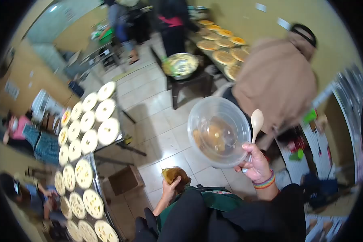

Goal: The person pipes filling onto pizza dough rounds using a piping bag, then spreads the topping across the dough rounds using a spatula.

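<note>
My right hand (257, 165) grips the rim of a clear plastic bowl (201, 151) and also the handle of a cream-coloured spoon (257, 121), whose head points up beside the bowl. A little brownish stuff lies at the bottom of the bowl. Lower down, my left hand (171, 188) is closed on a brown, rounded thing (177, 176) with a yellowish edge, perhaps a piece of bread; its kind is unclear. Both hands are in front of my body, above the tiled floor (165, 133).
At left, tables carry several pale flat rounds (108, 131). A cardboard box (125, 180) stands on the floor. Ahead, a wide pan (181, 65) rests on a low stand. Browned rounds (224, 57) line a table near a person in brown (274, 80). Other people stand around.
</note>
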Action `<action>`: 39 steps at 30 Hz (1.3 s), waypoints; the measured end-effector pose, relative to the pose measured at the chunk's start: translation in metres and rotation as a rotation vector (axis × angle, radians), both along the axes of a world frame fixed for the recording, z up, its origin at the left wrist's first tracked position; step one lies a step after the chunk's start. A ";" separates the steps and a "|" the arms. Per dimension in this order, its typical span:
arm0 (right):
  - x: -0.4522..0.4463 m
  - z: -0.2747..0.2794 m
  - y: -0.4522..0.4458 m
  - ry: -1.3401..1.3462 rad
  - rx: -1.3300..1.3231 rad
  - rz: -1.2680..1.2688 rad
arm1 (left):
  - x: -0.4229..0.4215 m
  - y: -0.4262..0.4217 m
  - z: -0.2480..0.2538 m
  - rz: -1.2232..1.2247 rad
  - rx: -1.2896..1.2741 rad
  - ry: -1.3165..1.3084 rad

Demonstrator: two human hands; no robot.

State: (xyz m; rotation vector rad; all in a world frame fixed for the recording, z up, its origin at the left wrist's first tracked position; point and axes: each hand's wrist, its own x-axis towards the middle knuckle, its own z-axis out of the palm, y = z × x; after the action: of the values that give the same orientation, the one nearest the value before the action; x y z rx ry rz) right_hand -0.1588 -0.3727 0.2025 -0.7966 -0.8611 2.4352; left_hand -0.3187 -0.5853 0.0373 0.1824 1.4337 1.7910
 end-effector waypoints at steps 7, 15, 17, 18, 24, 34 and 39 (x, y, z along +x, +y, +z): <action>-0.210 -0.017 0.020 0.028 0.114 0.179 | -0.092 -0.035 0.003 0.305 -0.009 0.093; -0.435 -0.047 0.056 0.007 0.293 0.284 | -0.183 0.000 0.011 0.574 -0.041 0.127; -0.484 -0.040 0.057 0.011 0.302 0.319 | -0.208 0.013 0.014 0.660 0.005 0.113; -0.506 -0.042 0.059 0.026 0.289 0.358 | -0.220 0.016 0.007 0.671 0.036 0.086; -0.665 -0.051 0.062 0.046 0.263 0.550 | -0.304 0.038 0.029 0.759 0.073 0.128; -0.884 -0.030 0.052 -0.020 0.279 0.690 | -0.457 0.078 0.026 0.791 0.123 0.108; -1.005 -0.034 0.063 0.015 0.307 0.831 | -0.537 0.121 0.034 0.875 0.128 0.009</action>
State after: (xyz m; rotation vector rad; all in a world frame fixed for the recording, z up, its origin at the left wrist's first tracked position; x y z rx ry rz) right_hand -1.1637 -0.3093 0.1685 -0.3256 -1.7800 2.8379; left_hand -0.8552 -0.4644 0.0713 -0.4451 1.5203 2.5703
